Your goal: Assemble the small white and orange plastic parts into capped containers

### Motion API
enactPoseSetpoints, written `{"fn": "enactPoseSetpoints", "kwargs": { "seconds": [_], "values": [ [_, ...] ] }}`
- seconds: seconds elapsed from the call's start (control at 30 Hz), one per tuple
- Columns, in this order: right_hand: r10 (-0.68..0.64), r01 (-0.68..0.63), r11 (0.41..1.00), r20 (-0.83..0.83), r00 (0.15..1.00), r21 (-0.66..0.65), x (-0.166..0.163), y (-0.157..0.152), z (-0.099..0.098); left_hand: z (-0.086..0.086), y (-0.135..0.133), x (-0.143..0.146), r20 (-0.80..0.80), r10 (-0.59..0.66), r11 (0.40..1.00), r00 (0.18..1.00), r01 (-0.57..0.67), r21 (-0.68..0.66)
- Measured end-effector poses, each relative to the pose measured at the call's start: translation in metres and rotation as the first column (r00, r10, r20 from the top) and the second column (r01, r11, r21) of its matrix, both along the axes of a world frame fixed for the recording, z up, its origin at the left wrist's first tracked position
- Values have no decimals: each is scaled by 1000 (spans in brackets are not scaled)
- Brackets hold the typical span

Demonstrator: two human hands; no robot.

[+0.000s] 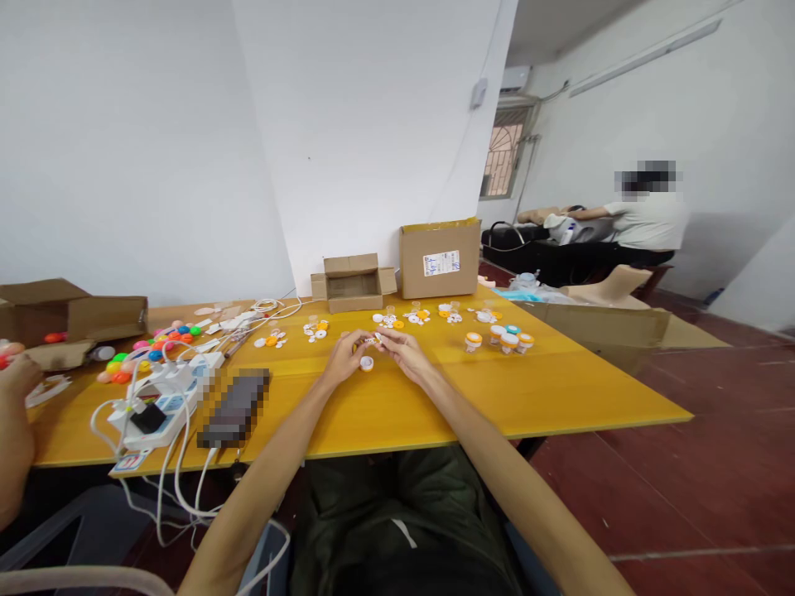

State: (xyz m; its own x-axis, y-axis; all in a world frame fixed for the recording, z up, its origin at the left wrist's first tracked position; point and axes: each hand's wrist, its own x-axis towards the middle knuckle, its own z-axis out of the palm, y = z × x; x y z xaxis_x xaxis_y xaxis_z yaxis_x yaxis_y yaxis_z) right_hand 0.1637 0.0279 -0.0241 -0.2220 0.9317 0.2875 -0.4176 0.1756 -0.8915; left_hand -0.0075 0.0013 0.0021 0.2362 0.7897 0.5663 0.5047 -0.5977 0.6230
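Note:
Near the middle of the yellow table point(397, 414), my left hand point(346, 356) and my right hand point(403, 352) meet, fingertips pinched together. Between them are small white pieces point(373, 339), too small to name; both hands appear to grip them. Just below my fingers stands a small round container point(367, 363) with a white rim. Beyond my hands lie groups of little white and orange parts point(417, 316), with clear cups among them. Several small jars point(509, 341) with orange, white and teal lids stand to the right.
An open carton point(354, 285) and a taller cardboard box point(440, 261) stand against the wall. At left are a power strip point(167, 406) with cables, a blurred dark device point(234, 407), colourful balls point(165, 341) and another person's hand point(18, 377). Another person point(649, 215) sits at back right.

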Motion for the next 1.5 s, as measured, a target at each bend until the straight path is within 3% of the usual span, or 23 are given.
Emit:
{"fn": "enactPoseSetpoints", "kwargs": {
  "seconds": [0.6, 1.03, 1.2, 1.5],
  "values": [
    [129, -128, 992, 28, 991, -23, 1, -10, 10, 2, -3, 2, -2, 14, 999, 1000, -14, 37],
    [51, -55, 998, 107, 993, 30, -3, -11, 13, -1, 0, 1, -68, 69, 993, 995, -62, 100],
    [24, -26, 999, 95, 995, 18, -5, -13, 15, -3, 3, 1, -43, 79, 986, 996, -72, 148],
    [-10, -7, 994, 158, 987, 110, -8, -12, 15, -1, 3, 2, 39, 35, 994, 999, -39, 101]
  ]
}}
